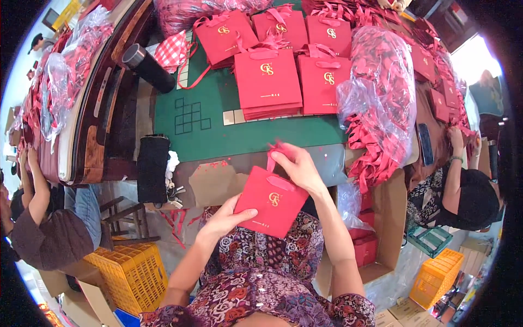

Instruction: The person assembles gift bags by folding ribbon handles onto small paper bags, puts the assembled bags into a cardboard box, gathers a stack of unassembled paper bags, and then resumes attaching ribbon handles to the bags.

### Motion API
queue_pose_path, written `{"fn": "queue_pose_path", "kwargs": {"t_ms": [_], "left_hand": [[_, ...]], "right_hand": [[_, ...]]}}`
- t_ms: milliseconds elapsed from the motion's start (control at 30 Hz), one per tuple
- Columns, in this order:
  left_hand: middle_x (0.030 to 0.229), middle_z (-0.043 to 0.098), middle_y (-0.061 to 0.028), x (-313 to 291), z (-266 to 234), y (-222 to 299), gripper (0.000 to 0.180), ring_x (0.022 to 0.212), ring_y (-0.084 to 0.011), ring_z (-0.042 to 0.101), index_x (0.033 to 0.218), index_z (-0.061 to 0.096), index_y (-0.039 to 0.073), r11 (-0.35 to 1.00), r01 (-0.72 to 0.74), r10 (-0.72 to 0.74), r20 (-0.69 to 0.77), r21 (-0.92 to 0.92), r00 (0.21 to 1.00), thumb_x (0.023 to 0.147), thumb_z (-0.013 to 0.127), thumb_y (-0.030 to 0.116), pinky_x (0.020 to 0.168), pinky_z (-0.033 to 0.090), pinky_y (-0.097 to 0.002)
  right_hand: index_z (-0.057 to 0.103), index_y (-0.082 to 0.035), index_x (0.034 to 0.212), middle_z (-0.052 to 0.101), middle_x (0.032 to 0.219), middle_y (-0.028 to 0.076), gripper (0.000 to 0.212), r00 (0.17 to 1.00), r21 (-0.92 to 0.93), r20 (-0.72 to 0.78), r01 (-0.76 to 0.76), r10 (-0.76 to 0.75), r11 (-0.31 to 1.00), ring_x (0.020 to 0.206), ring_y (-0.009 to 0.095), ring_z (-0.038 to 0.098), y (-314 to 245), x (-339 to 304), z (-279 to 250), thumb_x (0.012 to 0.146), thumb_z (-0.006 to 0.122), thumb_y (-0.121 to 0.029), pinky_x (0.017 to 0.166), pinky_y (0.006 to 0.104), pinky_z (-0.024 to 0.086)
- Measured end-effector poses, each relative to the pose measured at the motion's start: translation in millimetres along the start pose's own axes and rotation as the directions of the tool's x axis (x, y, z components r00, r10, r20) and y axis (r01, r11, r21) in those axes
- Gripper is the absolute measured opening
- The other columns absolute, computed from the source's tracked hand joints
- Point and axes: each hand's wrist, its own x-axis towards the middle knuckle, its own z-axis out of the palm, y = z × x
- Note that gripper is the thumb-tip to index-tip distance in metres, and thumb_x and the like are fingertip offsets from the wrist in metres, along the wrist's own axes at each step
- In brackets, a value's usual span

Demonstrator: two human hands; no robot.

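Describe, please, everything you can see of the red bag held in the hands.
The bag is a small flat red paper gift bag with a gold emblem on its face and a red ribbon handle at the top. It is tilted, held over the lap near the table edge. The left hand grips its lower left edge; the right hand pinches the handle.

There is just one view. The camera sits on the person's head and looks down and a bit forward. It is close to the two hands, which come up from the bottom edge. Farther off it sees the green surface [218, 125] ahead. The picture is round, and straight edges bend near its rim.
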Motion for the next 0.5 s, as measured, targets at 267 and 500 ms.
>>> {"fn": "queue_pose_path", "kwargs": {"t_ms": [267,500], "left_hand": [[0.135,0.057,-0.0056,-2.7,-1.6,2.3,0.056,0.123,-0.0142,0.052,0.145,0.044,0.001,0.999,-0.043,0.042,0.049,0.019,0.998,0.094,0.067,0.010,0.107,0.042,-0.0319],[0.137,0.054,-0.0063,-5.5,-5.9,-10.7,0.060,0.125,-0.0151,0.051,0.146,0.040,0.001,0.989,0.020,-0.008,0.087,-0.146,0.996,0.094,0.067,0.009,0.107,0.042,-0.0326]], "right_hand": [[0.062,0.002,0.090,0.059,0.071,0.018,0.029,0.954,-0.218,-0.167,0.211,-0.250,0.953,0.064,0.027,0.057,27.8,21.0,4.4,0.091,0.067,-0.027,0.065,0.0401,0.045],[0.064,0.000,0.091,0.055,0.064,0.002,0.029,0.972,-0.253,-0.152,0.137,-0.179,0.958,0.059,0.009,0.051,31.4,17.3,4.6,0.094,0.065,-0.028,0.054,0.0312,0.043]]}}
